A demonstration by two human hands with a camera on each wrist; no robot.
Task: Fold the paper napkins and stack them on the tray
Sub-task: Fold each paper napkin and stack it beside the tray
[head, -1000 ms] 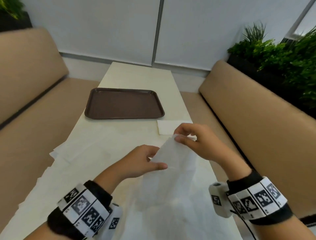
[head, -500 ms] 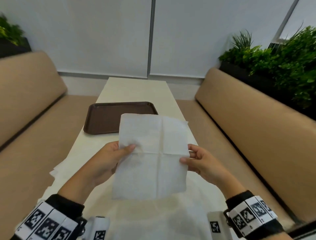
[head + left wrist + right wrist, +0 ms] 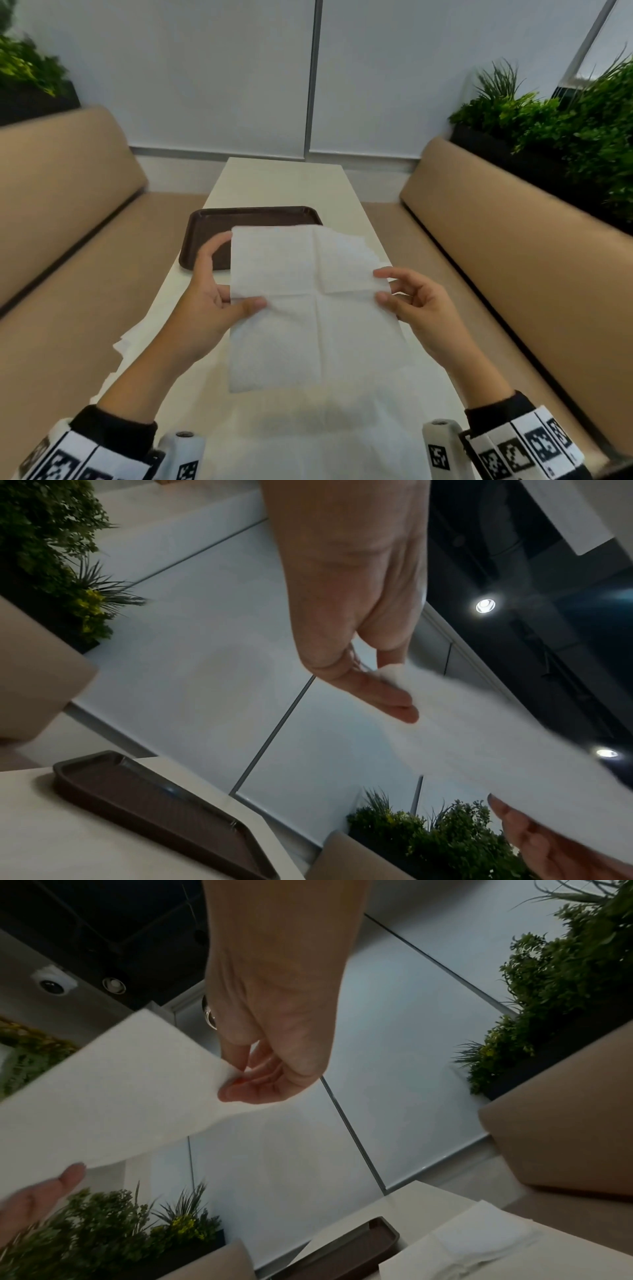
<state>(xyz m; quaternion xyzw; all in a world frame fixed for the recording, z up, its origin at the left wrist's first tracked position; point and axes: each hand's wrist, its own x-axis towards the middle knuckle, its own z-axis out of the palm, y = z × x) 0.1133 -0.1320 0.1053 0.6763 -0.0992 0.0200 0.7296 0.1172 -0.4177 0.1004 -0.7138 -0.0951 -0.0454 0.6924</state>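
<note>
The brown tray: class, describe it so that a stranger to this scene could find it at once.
Start at the long pale table running between the two tan benches. Past the unfolded napkin held up by both hands lies the brown tray, flat on the tabletop. It is the only dark, rimmed thing there; everything else on the table is white paper.

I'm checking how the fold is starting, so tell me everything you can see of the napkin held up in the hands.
The napkin is a white, thin, soft-looking paper square, opened out flat, with crossing creases that divide it into quarters. It is held up in the air above the table, in front of the brown tray. The left hand pinches its left edge near the middle crease; the right hand pinches its right edge. Its lower half hangs free.
</note>
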